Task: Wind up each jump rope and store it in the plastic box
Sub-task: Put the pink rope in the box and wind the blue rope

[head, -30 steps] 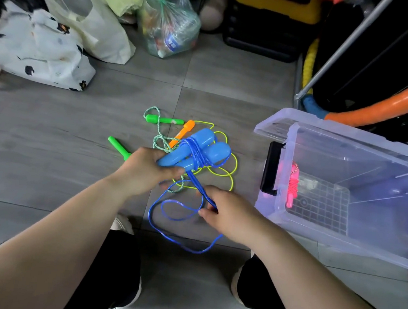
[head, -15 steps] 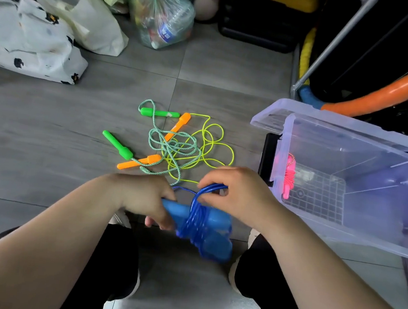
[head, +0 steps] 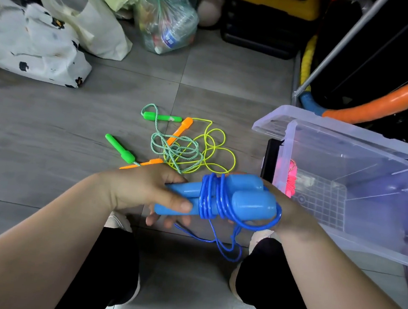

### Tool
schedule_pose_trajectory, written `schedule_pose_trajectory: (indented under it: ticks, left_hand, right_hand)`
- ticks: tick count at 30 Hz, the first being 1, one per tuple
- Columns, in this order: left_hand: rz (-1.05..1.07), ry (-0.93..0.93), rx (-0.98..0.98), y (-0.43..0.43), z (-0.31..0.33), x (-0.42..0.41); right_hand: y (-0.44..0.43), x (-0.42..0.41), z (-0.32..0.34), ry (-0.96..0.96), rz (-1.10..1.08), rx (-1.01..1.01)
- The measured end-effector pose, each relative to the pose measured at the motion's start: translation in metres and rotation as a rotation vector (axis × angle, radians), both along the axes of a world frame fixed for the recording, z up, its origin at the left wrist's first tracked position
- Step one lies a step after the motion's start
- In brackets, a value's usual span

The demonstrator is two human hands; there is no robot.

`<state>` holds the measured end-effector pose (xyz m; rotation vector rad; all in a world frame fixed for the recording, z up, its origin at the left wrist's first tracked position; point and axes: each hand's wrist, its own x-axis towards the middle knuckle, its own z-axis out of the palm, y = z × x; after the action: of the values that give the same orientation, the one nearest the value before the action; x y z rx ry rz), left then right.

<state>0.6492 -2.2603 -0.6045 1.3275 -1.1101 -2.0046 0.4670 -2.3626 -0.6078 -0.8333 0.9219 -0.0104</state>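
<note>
Since half a second earlier, the blue jump rope (head: 219, 197) had swung up from pointing down at the knees to lying level, fat handle ends to the right. The right hand (head: 291, 211) had dropped from above the bundle to behind those ends.

Both blue handles lay side by side, with blue cord coiled several times round their middle. The left hand (head: 140, 188) gripped the narrow ends, thumb on top and fingers curled beneath. The right hand's fingers were hidden behind the handles, so its grasp could not be told. One loop of cord ran across it. A loose tail of cord (head: 227, 247) hung below, between the knees.

The bundle was held above the grey tiled floor (head: 52, 128), just left of the clear plastic box (head: 347, 139). A wound pink jump rope (head: 292, 177) lay inside the box at its near-left wall.

On the floor beyond the hands lay a green jump rope (head: 161, 117) and an orange-handled jump rope (head: 183, 128) with yellow cord, unwound, their cords tangled together.

Further back were a spotted white bag (head: 34, 50) at left, a clear plastic bag (head: 165, 25) of bottles in the centre, and an orange and green hoop (head: 375, 100) at right.
</note>
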Motion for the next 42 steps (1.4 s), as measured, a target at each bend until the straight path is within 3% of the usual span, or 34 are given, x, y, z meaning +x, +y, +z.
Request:
schedule_pose_trajectory:
  ticks: [2, 5, 7, 8, 10, 13, 18, 22, 25, 27, 32, 37, 38, 40, 42]
  left_hand:
    - [0.114, 0.064, -0.007, 0.000, 0.002, -0.001]
    - [0.426, 0.097, 0.014, -0.007, 0.005, 0.000]
    - [0.591, -0.035, 0.037, -0.011, 0.004, 0.000]
    - [0.605, -0.186, 0.050, -0.012, 0.002, -0.001]
    - [0.512, -0.523, 0.067, -0.012, -0.007, -0.002]
    - [0.344, -0.786, 0.075, -0.011, -0.017, -0.002]
    - [0.288, -0.889, 0.023, -0.014, -0.022, 0.000]
    - [0.154, -0.918, 0.003, -0.013, -0.026, -0.004]
    - [-0.059, -0.854, 0.046, -0.010, -0.029, -0.009]
    - [-0.188, -0.734, 0.061, -0.007, -0.026, -0.012]
    - [-0.354, -0.365, 0.100, -0.007, -0.005, -0.017]
    - [-0.157, -0.058, 0.039, -0.004, 0.004, -0.008]
    - [-0.075, 0.010, 0.034, -0.004, 0.002, -0.006]
    - [0.117, 0.092, 0.042, -0.003, -0.001, -0.003]
    - [0.293, 0.113, 0.067, -0.005, 0.001, -0.003]
  right_hand:
    - [0.006, 0.001, 0.003, 0.034, 0.087, -0.135]
    - [0.024, 0.013, 0.001, 0.119, 0.531, -0.541]
    - [0.035, 0.020, -0.004, 0.165, 0.636, -0.692]
    - [0.040, 0.022, -0.005, 0.200, 0.697, -0.788]
    - [0.042, 0.020, -0.006, 0.295, 0.818, -1.011]
    - [0.037, 0.019, -0.003, 0.376, 0.816, -1.198]
    - [0.026, 0.015, 0.002, 0.396, 0.772, -1.337]
    - [0.023, 0.013, 0.003, 0.298, 0.766, -1.442]
    - [0.025, 0.014, 0.005, 0.182, 0.741, -1.507]
    - [0.024, 0.012, 0.006, 0.211, 0.730, -1.428]
    - [0.014, 0.010, 0.008, 0.058, 0.532, -0.894]
    - [-0.004, 0.007, 0.002, -0.080, 0.329, -0.518]
    - [0.000, 0.011, 0.004, -0.076, 0.192, -0.593]
    - [0.001, 0.009, -0.007, 0.104, -0.163, -0.907]
    - [0.010, 0.012, -0.005, 0.131, 0.304, -0.860]
